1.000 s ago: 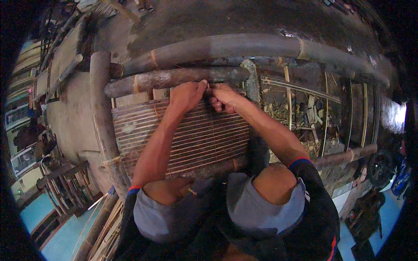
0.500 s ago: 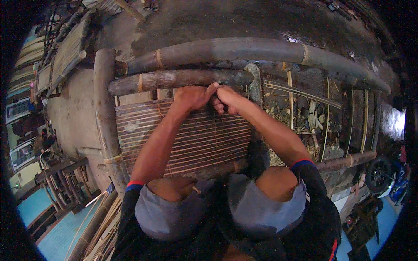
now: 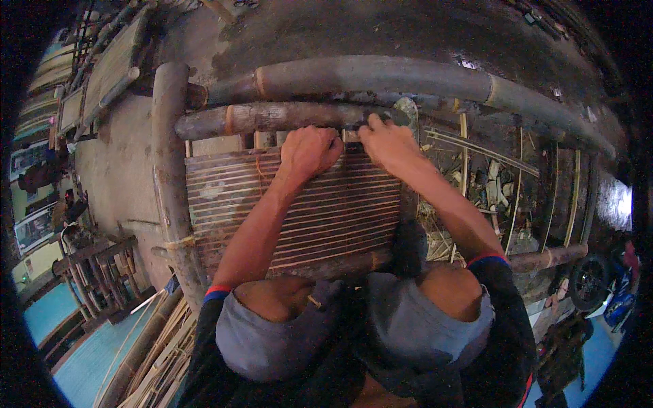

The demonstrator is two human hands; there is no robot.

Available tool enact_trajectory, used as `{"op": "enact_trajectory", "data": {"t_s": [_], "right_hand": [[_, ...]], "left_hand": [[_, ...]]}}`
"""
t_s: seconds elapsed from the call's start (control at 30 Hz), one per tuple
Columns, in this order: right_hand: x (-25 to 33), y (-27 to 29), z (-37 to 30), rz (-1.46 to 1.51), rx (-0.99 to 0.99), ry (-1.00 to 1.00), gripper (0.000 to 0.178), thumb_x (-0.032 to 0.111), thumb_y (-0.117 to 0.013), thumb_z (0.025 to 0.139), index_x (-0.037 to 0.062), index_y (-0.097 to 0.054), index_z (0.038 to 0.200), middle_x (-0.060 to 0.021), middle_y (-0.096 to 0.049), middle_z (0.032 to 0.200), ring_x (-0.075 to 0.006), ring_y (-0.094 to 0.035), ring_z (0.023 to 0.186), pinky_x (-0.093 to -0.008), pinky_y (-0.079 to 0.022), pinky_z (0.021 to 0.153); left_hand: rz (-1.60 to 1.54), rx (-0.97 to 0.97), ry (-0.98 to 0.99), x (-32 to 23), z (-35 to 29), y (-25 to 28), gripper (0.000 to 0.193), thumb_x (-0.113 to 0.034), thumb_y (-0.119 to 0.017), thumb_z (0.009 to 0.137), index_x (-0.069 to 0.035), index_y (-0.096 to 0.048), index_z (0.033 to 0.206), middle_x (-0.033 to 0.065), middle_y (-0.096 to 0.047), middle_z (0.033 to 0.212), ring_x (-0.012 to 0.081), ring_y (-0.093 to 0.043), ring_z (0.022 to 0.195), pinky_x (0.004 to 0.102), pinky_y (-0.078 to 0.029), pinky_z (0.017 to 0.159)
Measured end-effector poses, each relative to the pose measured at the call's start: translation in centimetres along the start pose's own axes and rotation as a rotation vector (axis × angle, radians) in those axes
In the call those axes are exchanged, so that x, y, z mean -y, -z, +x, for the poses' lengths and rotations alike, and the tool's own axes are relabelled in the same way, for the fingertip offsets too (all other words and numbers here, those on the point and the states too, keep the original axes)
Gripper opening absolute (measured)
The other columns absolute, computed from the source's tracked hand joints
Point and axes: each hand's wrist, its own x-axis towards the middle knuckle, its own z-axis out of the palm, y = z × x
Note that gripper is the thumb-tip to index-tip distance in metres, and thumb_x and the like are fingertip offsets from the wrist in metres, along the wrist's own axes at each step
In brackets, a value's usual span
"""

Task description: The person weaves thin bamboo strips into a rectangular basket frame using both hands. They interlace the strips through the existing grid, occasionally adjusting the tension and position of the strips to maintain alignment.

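Both my hands are at the far edge of a panel of thin, dark slats [image 3: 231, 204], just below a short bamboo pole [image 3: 299, 117]. My left hand [image 3: 311, 151] is closed with its fingers curled down over the slats' edge; what lies inside the grip is hidden. A little to the right, my right hand [image 3: 389, 144] has its fingers bent and drawn together beside the pole's right end. Anything small in that hand cannot be made out. A thin orange tie [image 3: 259, 165] crosses the slats left of my left hand.
A thick bamboo rail [image 3: 374, 73] runs across beyond the panel, and an upright bamboo post [image 3: 170, 149] bounds it on the left. Bamboo scraps [image 3: 500, 183] lie under the open frame at right. Split strips [image 3: 160, 347] are stacked at lower left; a wheel [image 3: 590, 281] stands far right.
My hands were together over the panel's far edge and have moved apart. The right hand has shifted rightward, the left only slightly. The whole view has shifted a little.
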Motion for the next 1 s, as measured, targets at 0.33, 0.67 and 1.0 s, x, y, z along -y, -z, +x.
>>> {"op": "enact_trajectory", "data": {"t_s": [0.33, 0.67, 1.0], "right_hand": [[-1.9, -1.5, -4.2, 1.056, 0.089, -0.229, 0.024, 0.028, -0.053, 0.104, 0.0049, -0.057, 0.097, -0.0048, -0.056, 0.070, -0.0159, -0.058, 0.064, -0.0336, -0.048, 0.059], [-1.8, -4.1, -4.6, 1.415, -0.094, -0.274, 0.021, 0.024, -0.058, 0.102, 0.0036, -0.060, 0.098, -0.0004, -0.055, 0.067, -0.0098, -0.054, 0.058, -0.0284, -0.045, 0.053], [1.8, -7.9, -0.3, 1.305, -0.211, -0.337, 0.019, 0.018, -0.057, 0.099, 0.0024, -0.068, 0.105, -0.0061, -0.065, 0.074, -0.0161, -0.061, 0.062, -0.0348, -0.050, 0.058]], "left_hand": [[-0.009, -0.018, 0.045, -0.7, 0.2, -0.3, 0.035, -0.044, -0.056, 0.095, -0.015, -0.075, 0.098, 0.0187, -0.072, 0.085, 0.0402, -0.070, 0.081, 0.0533, -0.056, 0.075], [0.022, 0.002, 0.025, -0.5, 0.6, -0.7, 0.044, -0.050, -0.052, 0.096, -0.014, -0.075, 0.091, 0.0188, -0.072, 0.084, 0.0402, -0.070, 0.080, 0.0536, -0.055, 0.075], [-0.205, -0.211, -0.040, -0.3, -0.4, -0.8, 0.026, -0.036, -0.064, 0.087, -0.026, -0.078, 0.107, 0.0102, -0.074, 0.089, 0.0345, -0.072, 0.081, 0.0474, -0.056, 0.072]]}}
